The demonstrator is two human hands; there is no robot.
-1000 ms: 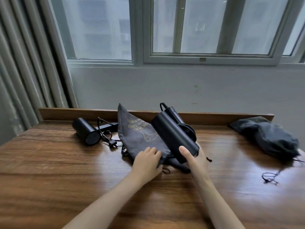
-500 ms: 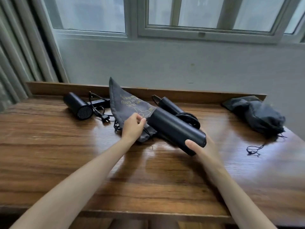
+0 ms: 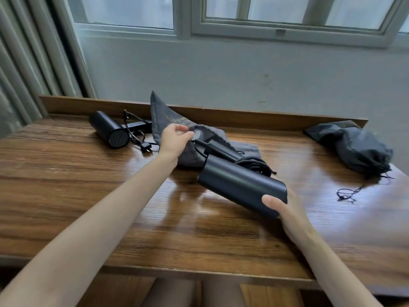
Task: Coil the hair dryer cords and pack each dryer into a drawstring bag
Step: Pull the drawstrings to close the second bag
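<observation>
Counter (image 3: 88,196): glossy brown wood with a low raised strip along the far edge.
Right hand (image 3: 287,211): grasps the near end of the dryer (image 3: 241,185); the thumb lies over it, and the fingers (image 3: 271,201) curl underneath, mostly hidden.
Dryer: a black cylinder held tilted above the counter, with its slim handle reaching to the bag's mouth.
Cord (image 3: 254,166): coiled in black loops beside the handle, resting on the cloth.
Left hand (image 3: 174,140): pinches the rim of the bag (image 3: 241,149) and lifts the mouth open.
Bag: grey with gold print, lying mid-counter, one corner up against the strip.
Second dryer (image 3: 108,129): far left, lying unbagged with its grille facing near; its cord is loose and its plug (image 3: 147,149) lies just beside it.
Full bag (image 3: 354,147): far right, bulging, mouth gathered, with its drawstring (image 3: 347,192) trailing on the counter.
Window (image 3: 287,18): above a grey wall.
Curtain (image 3: 26,63): at the left.
</observation>
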